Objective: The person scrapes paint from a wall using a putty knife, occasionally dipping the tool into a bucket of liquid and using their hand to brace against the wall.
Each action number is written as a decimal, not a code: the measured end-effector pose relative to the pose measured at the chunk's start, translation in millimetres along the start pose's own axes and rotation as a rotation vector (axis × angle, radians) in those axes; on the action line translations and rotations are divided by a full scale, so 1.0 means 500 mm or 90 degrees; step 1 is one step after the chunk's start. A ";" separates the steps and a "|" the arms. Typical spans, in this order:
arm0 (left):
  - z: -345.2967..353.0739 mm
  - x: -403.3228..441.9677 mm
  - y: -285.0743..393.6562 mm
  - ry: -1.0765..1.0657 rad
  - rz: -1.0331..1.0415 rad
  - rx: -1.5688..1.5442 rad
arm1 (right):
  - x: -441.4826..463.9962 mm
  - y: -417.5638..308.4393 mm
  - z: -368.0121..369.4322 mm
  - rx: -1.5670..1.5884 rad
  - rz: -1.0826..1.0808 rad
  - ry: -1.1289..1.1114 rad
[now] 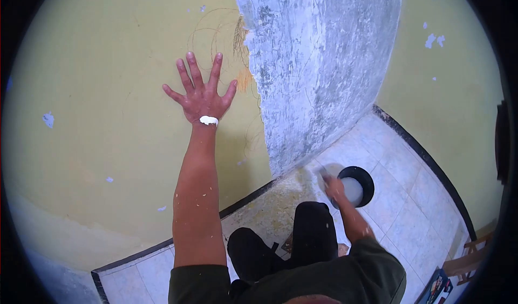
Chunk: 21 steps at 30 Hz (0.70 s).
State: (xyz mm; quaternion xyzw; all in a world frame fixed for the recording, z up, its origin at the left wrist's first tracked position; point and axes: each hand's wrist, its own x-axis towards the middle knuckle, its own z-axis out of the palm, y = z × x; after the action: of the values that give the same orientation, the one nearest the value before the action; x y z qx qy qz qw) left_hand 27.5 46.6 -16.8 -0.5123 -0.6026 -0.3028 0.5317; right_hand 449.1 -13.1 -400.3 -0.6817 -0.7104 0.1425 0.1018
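My left hand (205, 96) is pressed flat against the yellow-green painted wall (124, 158), fingers spread wide and nothing in it. A white patch or band shows at that wrist, and pale flakes stick to the forearm. Low on the right, my right hand (333, 187) is closed, smeared by motion, beside the left rim of a black bucket (370, 187). A flat greyish scraper-like tool (322, 173) juts from its fingers, too blurred to make out fully. Cloudy grey liquid (353, 191) sits in the bucket.
A bare grey strip of wall (302, 72) with a ragged paint edge runs down to the floor. Yellowish flakes litter the floor tiles (270, 209) by my knees. Dark skirting (426, 158) edges the walls. A wooden piece of furniture (467, 263) stands at the lower right.
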 end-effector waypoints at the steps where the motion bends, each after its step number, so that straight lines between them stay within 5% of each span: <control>1: 0.004 0.002 0.000 0.013 -0.003 -0.006 | -0.056 0.089 0.075 0.059 0.000 0.035; 2: 0.005 -0.002 0.001 0.021 -0.007 -0.012 | -0.109 0.180 0.162 0.081 0.008 0.093; 6: 0.000 -0.002 0.006 0.007 -0.011 -0.005 | -0.295 0.225 0.118 0.230 0.144 0.094; 8: -0.005 0.000 0.005 0.031 0.004 -0.029 | -0.298 0.219 0.077 0.463 0.244 0.049; 11: -0.046 -0.034 0.033 -0.077 0.005 -0.028 | -0.237 0.226 0.011 0.589 0.144 0.003; 14: -0.033 -0.280 0.096 -0.150 0.399 -0.102 | -0.158 0.264 -0.006 0.627 0.076 0.016; 15: -0.029 -0.355 0.137 -0.656 0.361 -0.328 | -0.129 0.281 0.006 0.639 0.096 0.072; 16: -0.050 -0.449 0.145 -0.553 0.637 -0.252 | -0.101 0.308 0.024 0.645 0.118 0.124; 18: -0.024 -0.634 0.164 -0.937 0.733 -0.166 | -0.031 0.425 0.148 0.468 0.179 0.139; 20: 0.020 -0.728 0.174 -1.222 0.649 -0.163 | 0.001 0.470 0.195 0.203 0.255 0.103; 21: 0.044 -0.771 0.187 -1.221 0.640 -0.163 | 0.014 0.485 0.203 0.189 0.236 0.018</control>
State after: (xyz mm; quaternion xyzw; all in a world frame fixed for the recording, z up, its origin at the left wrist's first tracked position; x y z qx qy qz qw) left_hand 73.1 -19.9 -405.7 -0.7747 -0.4525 0.4141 -0.1535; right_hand 642.3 -5.1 -578.9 -0.7803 -0.5425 0.2516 0.1829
